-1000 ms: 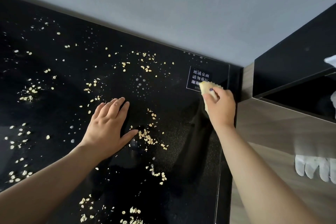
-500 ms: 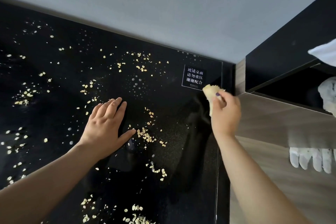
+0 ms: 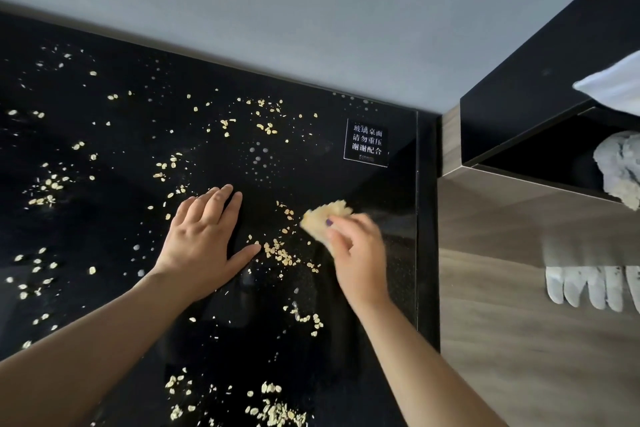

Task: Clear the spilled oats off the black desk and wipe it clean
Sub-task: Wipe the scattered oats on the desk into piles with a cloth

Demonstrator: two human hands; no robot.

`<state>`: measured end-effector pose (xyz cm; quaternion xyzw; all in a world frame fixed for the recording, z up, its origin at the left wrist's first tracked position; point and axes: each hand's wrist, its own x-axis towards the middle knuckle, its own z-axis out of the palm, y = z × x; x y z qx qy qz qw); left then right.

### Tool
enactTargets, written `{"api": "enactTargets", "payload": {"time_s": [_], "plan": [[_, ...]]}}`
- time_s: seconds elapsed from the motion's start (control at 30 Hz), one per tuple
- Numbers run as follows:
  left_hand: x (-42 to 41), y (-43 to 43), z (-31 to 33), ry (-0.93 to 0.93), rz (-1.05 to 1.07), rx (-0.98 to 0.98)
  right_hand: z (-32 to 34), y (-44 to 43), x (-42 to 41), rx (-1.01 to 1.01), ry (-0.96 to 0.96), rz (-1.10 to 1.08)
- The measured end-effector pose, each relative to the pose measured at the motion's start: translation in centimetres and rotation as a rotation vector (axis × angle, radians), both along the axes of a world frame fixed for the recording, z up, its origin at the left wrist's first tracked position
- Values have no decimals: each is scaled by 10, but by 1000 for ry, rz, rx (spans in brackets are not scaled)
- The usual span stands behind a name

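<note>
Pale oat flakes point(image 3: 278, 253) lie scattered over most of the glossy black desk point(image 3: 104, 218), with thicker patches near the front edge and at the left. My left hand point(image 3: 204, 236) lies flat on the desk with straight fingers, its thumb beside a small heap of oats. My right hand point(image 3: 360, 253) grips a yellow cloth point(image 3: 323, 215) and holds it down on the desk just right of that heap. The right hand is blurred.
A small black sticker with white characters point(image 3: 367, 144) sits at the desk's back right corner. A wood-grain cabinet point(image 3: 519, 322) with a black shelf rises at the right, with white cloths point(image 3: 616, 166) in it. A grey wall runs behind.
My right hand has come down and to the left with the yellow cloth, from the desk's right edge near the sticker to the oat heap. My left hand has stayed flat.
</note>
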<state>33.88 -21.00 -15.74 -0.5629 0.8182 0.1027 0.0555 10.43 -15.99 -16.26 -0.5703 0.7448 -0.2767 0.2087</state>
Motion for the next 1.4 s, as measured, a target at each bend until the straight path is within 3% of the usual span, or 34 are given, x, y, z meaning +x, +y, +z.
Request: {"api": "enactTargets", "payload": {"time_s": [0.07,0.13,0.23,0.3,0.53,0.63,0.73,0.93,1.23,1.4], "plan": [[1,0,1,-8,-7,11,8,14,13,-18,-93,-21],[2,-1,3,-17,-16,16,15,18,10,-102,-137,-211],[3,0,4,-26,-31,26,14,16,-10,-135,-93,-475],[4,-1,5,-40,-46,31,5,18,-17,-75,-48,-538],[9,-2,4,-16,-66,24,-5,36,49,-83,-13,-423],[11,-5,5,-22,-80,34,1,38,73,-48,-171,-327],[12,-6,7,-22,-78,54,16,29,66,-49,-330,-381],[8,-6,16,8,-30,98,45,-31,-3,-108,-278,-446],[-19,-48,33,284,186,33,27,-173,-77,-109,-133,-596],[-25,-59,27,234,212,31,7,-208,-76,23,10,-597]]}}
